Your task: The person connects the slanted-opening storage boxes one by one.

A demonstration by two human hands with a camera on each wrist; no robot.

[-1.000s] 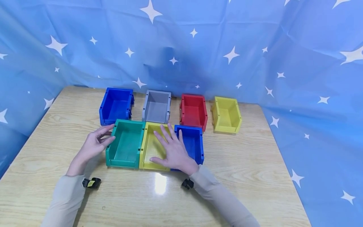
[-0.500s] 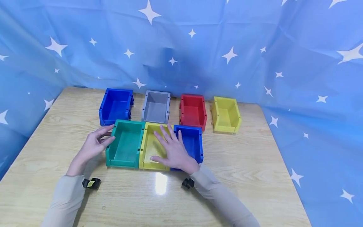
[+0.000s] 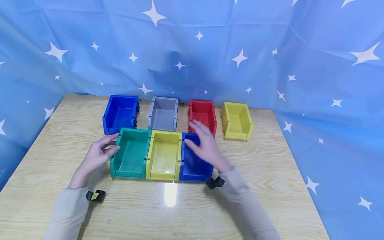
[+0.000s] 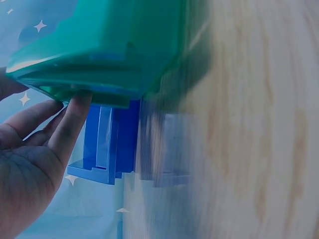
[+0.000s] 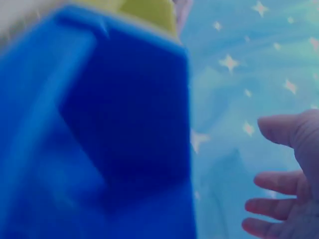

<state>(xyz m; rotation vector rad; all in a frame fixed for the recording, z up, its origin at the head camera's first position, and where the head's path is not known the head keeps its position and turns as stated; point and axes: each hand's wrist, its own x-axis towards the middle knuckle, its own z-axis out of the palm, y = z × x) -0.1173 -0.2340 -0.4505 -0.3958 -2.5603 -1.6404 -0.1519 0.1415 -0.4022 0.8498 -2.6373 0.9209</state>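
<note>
A green storage bin (image 3: 132, 150), a yellow bin (image 3: 164, 153) and a blue bin (image 3: 193, 163) stand side by side across the middle of the table. My left hand (image 3: 97, 155) grips the green bin's left wall, with the thumb over the edge. Seen from the left wrist, fingertips tuck under the rim of the green bin (image 4: 114, 55). Above the blue bin is my right hand (image 3: 207, 146), its fingers spread loosely and holding nothing. In the right wrist view that hand (image 5: 289, 184) appears apart from the blurred blue bin (image 5: 139, 114).
Behind them, a second row holds another blue bin (image 3: 121, 113), a grey bin (image 3: 163, 113), a red bin (image 3: 204, 111) and another yellow bin (image 3: 237, 120). A blue star-patterned curtain (image 3: 120, 26) hangs behind the wooden table (image 3: 144, 213).
My right hand has moved right, from over the front yellow bin to over the front blue one. My left hand stays at the green bin. The view has shifted slightly.
</note>
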